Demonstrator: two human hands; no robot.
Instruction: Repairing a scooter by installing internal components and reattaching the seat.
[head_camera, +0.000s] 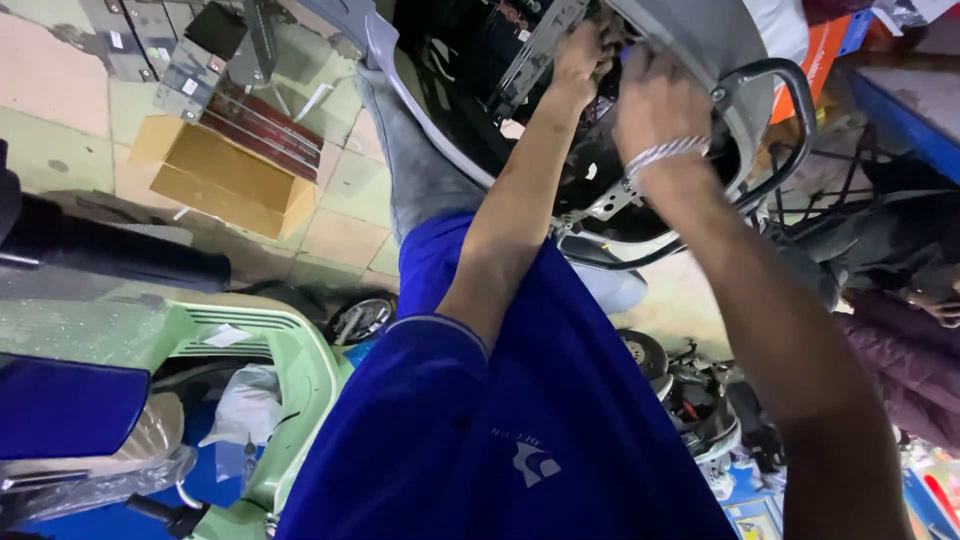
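Both my arms reach up into the open body of a grey scooter (720, 40) with a black grab rail (790, 110). My left hand (582, 52), on the blue-sleeved arm, has its fingers curled on a dark part beside a metal bracket (535, 50) inside the body. My right hand (655, 100), with a silver bracelet on the wrist, rests against the edge of the grey panel. Its fingers are tucked out of sight among the dark inner parts. What it touches is hidden.
A pale green scooter (290, 370) stands at lower left beside a blue panel (60, 405). An open cardboard box (220, 180) lies on the tiled floor. Engine parts (690, 400) sit at lower right. Another person's hand and purple sleeve (915, 340) are at the right edge.
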